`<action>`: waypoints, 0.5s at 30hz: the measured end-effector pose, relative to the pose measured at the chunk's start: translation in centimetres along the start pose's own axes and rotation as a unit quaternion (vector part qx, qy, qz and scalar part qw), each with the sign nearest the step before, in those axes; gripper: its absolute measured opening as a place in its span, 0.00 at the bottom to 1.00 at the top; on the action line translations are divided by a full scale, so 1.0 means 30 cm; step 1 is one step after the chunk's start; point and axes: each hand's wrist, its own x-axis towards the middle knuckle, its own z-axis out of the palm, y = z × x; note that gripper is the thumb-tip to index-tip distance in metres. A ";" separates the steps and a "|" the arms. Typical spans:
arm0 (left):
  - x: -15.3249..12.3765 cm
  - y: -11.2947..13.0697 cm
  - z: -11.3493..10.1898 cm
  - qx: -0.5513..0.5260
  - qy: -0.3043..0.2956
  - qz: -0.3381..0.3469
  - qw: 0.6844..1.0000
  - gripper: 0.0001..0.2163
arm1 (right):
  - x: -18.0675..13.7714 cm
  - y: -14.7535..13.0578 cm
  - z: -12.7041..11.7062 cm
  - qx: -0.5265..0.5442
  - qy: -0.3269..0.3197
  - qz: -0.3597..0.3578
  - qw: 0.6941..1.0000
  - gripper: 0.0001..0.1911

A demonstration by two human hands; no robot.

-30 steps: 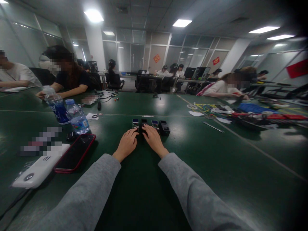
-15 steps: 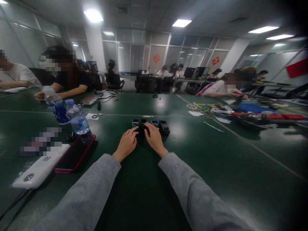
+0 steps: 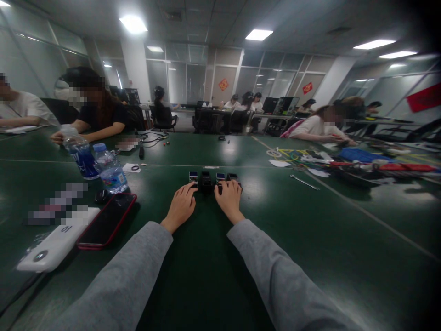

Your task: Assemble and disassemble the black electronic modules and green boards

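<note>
Several small electronic devices with little screens stand side by side in a row on the green table. My left hand (image 3: 182, 204) rests at the leftmost device (image 3: 193, 175), its extended fingertips touching the near right corner. Next to that one stands a black boxy device (image 3: 206, 180), fully visible between my hands. My right hand (image 3: 229, 198) lies over the near side of a silver-edged device (image 3: 220, 176) and the black device (image 3: 233, 176) at the right end. Its fingers are spread, partly covering both; whether they press on either is hard to see.
At left are a red-cased phone (image 3: 109, 220), a white power bank (image 3: 57, 243) with a cable, and two bottles, one clear (image 3: 109, 170). A wrench (image 3: 304, 182) and a heap of cables and tools (image 3: 365, 163) lie at right. Other people sit across the table.
My right hand has moved right, from the black second device to the two devices at the right end, uncovering the second. The left hand has stayed put.
</note>
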 end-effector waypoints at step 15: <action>0.000 0.005 -0.001 -0.002 0.001 -0.001 1.000 0.16 | 0.003 0.036 0.045 0.040 -0.017 -0.033 0.998 0.17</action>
